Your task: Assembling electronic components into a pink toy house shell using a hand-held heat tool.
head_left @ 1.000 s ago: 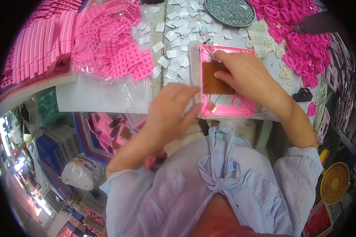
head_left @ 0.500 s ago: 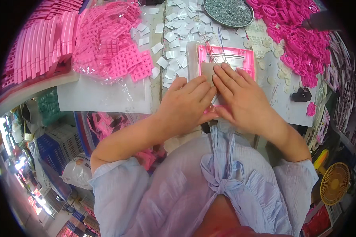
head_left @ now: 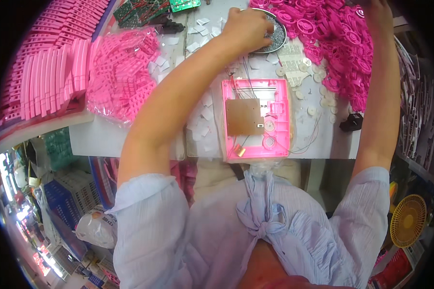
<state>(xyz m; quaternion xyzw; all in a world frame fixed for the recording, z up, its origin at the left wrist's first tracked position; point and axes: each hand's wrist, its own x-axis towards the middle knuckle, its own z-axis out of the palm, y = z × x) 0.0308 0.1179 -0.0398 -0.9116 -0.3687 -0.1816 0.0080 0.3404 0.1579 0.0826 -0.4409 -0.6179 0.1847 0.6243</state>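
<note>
My left hand [head_left: 248, 30] is at the round metal dish [head_left: 278, 44] of small grey screws, its fingers bent down over them. Whatever is between the fingertips is too small to make out. My right hand [head_left: 380, 18] is stretched to the top right, beyond the heap of magenta plastic parts [head_left: 318, 29]. Its fingers are mostly cut off by the picture's dark rim. Between my forearms a pink plastic housing [head_left: 283, 139] lies open on the table. A flat brown board [head_left: 242, 117] sits inside it, with thin wires [head_left: 248, 72] running out at the far end.
Pink curved strips [head_left: 46, 82] are stacked at the left, beside a clear bag of pink perforated pieces [head_left: 123, 77]. Green circuit boards [head_left: 184, 4] lie at the back. White discs [head_left: 329, 98] and a small black block [head_left: 351, 122] lie right of the housing.
Both hands have left the brown board and housing. The left has gone to the dish of screws, the right to the far top right. The housing now shows uncovered.
</note>
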